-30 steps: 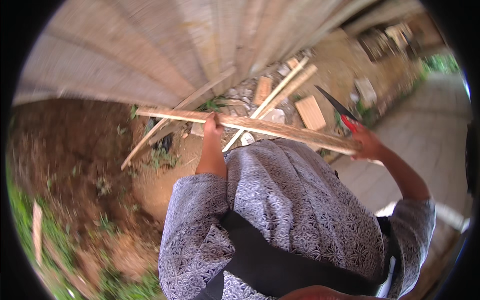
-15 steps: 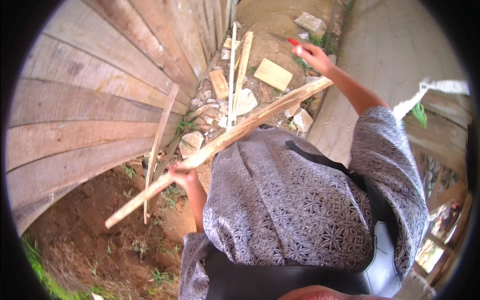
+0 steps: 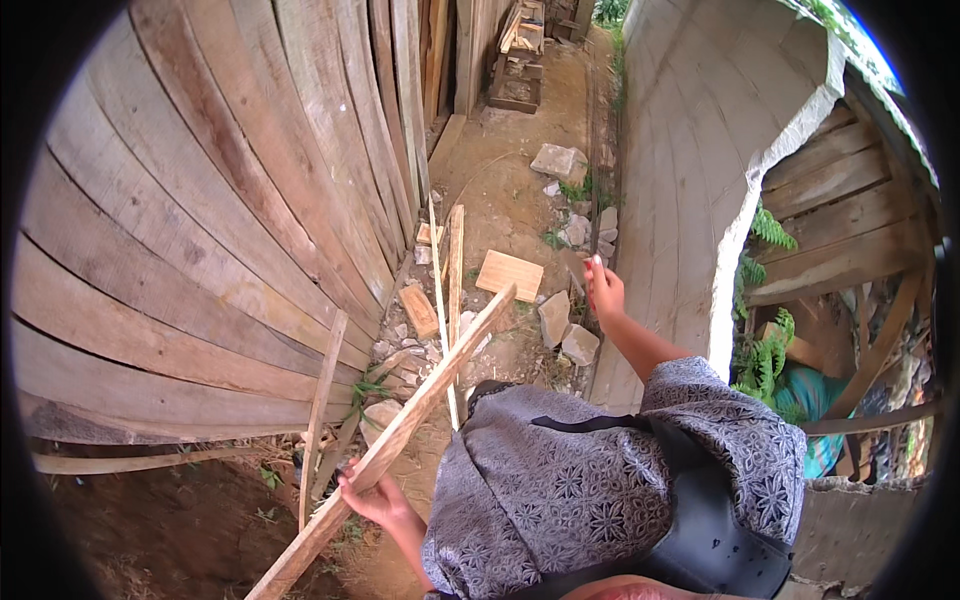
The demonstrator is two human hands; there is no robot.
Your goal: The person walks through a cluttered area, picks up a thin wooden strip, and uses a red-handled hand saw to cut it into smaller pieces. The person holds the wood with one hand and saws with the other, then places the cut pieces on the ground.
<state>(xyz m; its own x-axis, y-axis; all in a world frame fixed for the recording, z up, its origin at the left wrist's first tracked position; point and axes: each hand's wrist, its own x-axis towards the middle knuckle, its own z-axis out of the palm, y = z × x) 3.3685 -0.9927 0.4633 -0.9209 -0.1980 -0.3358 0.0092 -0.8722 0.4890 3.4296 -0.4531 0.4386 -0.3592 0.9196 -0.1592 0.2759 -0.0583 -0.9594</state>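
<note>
left hand (image 3: 368, 497) is wrapped around a long wooden lath (image 3: 400, 430), fingers curled over it close to its lower end, gripping it firmly. the lath runs up on a slant from the bottom edge by the dirt, past the hand, to its top end near a flat square board (image 3: 510, 275) lying on the ground. it is held off the ground, crossing in front of the patterned grey sleeve.

right hand (image 3: 603, 290) is stretched out ahead over the rubble, fingers together and pointing up. something red shows at its fingertips, but whether the hand is clasping anything, can't tell from here.

out from the hands now: below the right hand sit pale chunks of stone (image 3: 568, 330), just beside the foot of a grey concrete wall (image 3: 690, 170) on the right. a thin stick (image 3: 441, 300) and a narrow plank (image 3: 456, 260) lie side by side on the dirt path, pointing away. another slim slat (image 3: 322, 400) leans near the left hand, against the weathered plank wall (image 3: 200, 220) that fills the left side. a small wood block (image 3: 418, 311) rests at the base of that wall. farther along the path lies a larger flat stone (image 3: 553, 160). green ferns (image 3: 765, 240) poke out by the broken edge of the concrete on the right.
</note>
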